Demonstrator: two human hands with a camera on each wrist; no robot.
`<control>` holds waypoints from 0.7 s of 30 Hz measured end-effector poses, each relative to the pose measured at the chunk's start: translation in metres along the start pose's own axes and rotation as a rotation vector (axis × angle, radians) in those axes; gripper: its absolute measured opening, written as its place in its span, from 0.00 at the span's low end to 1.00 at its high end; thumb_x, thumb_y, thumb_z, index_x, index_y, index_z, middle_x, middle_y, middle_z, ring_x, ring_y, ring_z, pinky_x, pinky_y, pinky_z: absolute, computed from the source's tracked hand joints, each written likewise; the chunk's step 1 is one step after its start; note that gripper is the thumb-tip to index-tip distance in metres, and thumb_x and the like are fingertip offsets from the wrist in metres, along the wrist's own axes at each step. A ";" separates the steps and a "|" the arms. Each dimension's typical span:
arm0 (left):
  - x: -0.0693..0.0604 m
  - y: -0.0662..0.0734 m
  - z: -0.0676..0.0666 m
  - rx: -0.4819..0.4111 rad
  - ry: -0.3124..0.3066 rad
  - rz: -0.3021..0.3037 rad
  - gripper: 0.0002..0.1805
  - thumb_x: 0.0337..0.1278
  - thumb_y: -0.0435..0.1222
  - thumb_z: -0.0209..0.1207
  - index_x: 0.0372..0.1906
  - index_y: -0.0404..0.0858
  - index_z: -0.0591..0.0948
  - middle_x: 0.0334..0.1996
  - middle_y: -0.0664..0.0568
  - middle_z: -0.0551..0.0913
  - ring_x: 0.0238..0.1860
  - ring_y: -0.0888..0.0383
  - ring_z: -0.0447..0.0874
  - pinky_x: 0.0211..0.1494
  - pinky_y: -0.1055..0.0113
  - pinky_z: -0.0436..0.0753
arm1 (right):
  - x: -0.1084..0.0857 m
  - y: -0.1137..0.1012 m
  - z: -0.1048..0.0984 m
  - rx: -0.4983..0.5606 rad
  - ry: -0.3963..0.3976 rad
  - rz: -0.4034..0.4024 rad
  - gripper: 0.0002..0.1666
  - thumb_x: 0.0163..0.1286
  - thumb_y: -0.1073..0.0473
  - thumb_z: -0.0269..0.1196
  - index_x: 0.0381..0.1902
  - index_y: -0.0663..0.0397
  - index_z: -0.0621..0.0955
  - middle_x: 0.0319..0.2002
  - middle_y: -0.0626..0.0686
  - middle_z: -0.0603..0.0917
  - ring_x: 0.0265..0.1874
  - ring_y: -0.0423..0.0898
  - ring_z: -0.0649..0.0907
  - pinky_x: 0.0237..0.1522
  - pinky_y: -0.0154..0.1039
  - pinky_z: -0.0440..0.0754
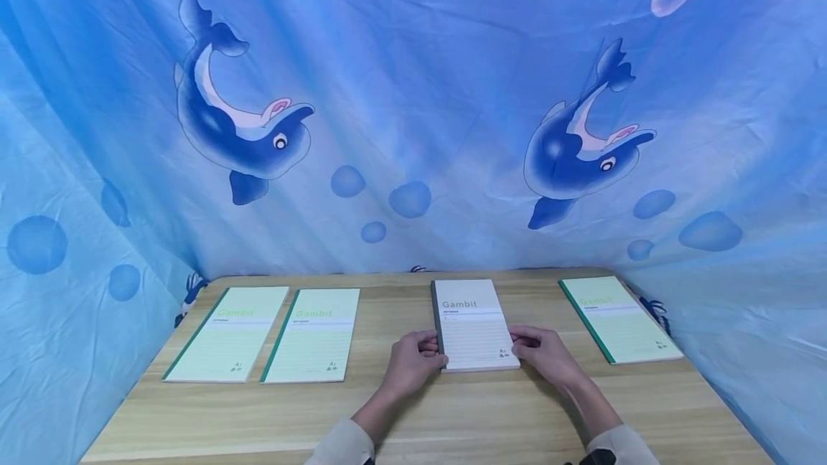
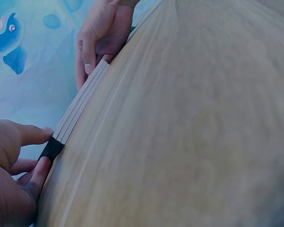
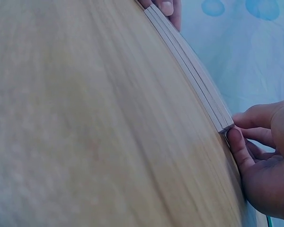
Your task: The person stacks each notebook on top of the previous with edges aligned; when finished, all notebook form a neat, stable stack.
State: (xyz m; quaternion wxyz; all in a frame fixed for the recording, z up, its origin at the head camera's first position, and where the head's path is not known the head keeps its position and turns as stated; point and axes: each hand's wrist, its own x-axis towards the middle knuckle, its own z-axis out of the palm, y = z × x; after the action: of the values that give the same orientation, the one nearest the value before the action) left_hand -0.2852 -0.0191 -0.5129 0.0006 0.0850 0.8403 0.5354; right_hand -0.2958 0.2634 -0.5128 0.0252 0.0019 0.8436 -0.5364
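A small stack of notebooks (image 1: 477, 332), the top one pale with a dark spine, lies flat right of the table's middle in the head view. My left hand (image 1: 410, 364) grips its spine side near the front corner; my right hand (image 1: 548, 359) holds the opposite edge. The left wrist view has the layered stack (image 2: 80, 106) from its front edge, with fingers of my left hand (image 2: 12, 172) at the dark spine corner. In the right wrist view, my right hand (image 3: 270, 158) has thumb and fingertips at the near corner of the stack (image 3: 191, 75).
Two pale green notebooks with green spines, one far left (image 1: 222, 339) and one beside it (image 1: 312, 339), lie on the wooden table (image 1: 478, 418). Another green-spined notebook (image 1: 620, 325) lies at the right edge. A blue dolphin-print cloth (image 1: 413, 106) hangs behind and at both sides.
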 end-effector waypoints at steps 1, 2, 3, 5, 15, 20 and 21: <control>0.000 0.000 0.000 0.003 0.001 0.000 0.30 0.52 0.32 0.73 0.61 0.28 0.81 0.43 0.46 0.86 0.44 0.57 0.86 0.48 0.67 0.89 | 0.000 0.000 0.000 0.002 0.001 -0.002 0.24 0.68 0.70 0.66 0.62 0.65 0.82 0.51 0.58 0.87 0.49 0.46 0.82 0.44 0.28 0.81; 0.000 -0.001 0.000 0.004 0.001 0.001 0.30 0.52 0.32 0.73 0.62 0.28 0.80 0.43 0.47 0.86 0.44 0.57 0.86 0.48 0.68 0.89 | 0.000 0.000 0.000 0.003 0.003 -0.001 0.24 0.68 0.70 0.66 0.62 0.64 0.82 0.51 0.58 0.87 0.49 0.46 0.82 0.44 0.28 0.81; 0.000 -0.001 0.000 -0.002 0.001 0.006 0.30 0.52 0.32 0.73 0.61 0.27 0.80 0.43 0.46 0.86 0.44 0.57 0.86 0.48 0.68 0.89 | 0.000 0.000 0.000 0.000 0.004 -0.001 0.24 0.68 0.70 0.65 0.62 0.64 0.82 0.51 0.57 0.87 0.49 0.46 0.82 0.44 0.28 0.81; -0.001 -0.001 0.000 -0.011 0.002 0.011 0.30 0.52 0.31 0.73 0.61 0.26 0.80 0.43 0.45 0.86 0.45 0.56 0.86 0.48 0.68 0.89 | -0.001 0.001 0.001 -0.009 0.006 -0.004 0.23 0.68 0.70 0.65 0.62 0.64 0.82 0.51 0.57 0.87 0.49 0.46 0.82 0.44 0.28 0.81; -0.004 0.003 -0.006 0.008 -0.004 0.009 0.31 0.53 0.33 0.73 0.62 0.24 0.79 0.43 0.44 0.86 0.45 0.54 0.86 0.48 0.64 0.89 | 0.002 -0.006 0.005 -0.023 0.026 0.026 0.23 0.71 0.66 0.63 0.63 0.60 0.82 0.53 0.56 0.87 0.53 0.47 0.83 0.52 0.36 0.82; -0.009 0.016 -0.031 0.041 -0.039 0.045 0.34 0.60 0.43 0.69 0.65 0.25 0.77 0.50 0.39 0.85 0.50 0.47 0.86 0.54 0.53 0.88 | 0.003 -0.014 0.001 -0.004 0.068 0.031 0.22 0.75 0.62 0.61 0.64 0.64 0.80 0.52 0.60 0.85 0.48 0.47 0.83 0.42 0.34 0.85; -0.011 0.020 -0.039 0.048 -0.037 0.061 0.34 0.62 0.45 0.68 0.65 0.27 0.77 0.52 0.37 0.84 0.52 0.45 0.86 0.56 0.51 0.88 | 0.004 -0.016 0.000 -0.006 0.075 0.023 0.23 0.76 0.61 0.61 0.64 0.64 0.79 0.52 0.60 0.84 0.48 0.47 0.83 0.42 0.34 0.85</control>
State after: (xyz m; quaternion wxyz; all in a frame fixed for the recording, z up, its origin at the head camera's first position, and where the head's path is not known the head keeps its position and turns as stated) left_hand -0.2749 -0.0475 -0.4792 -0.0022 0.1205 0.8499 0.5130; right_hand -0.3003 0.2567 -0.4982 -0.0003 0.0315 0.8456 -0.5329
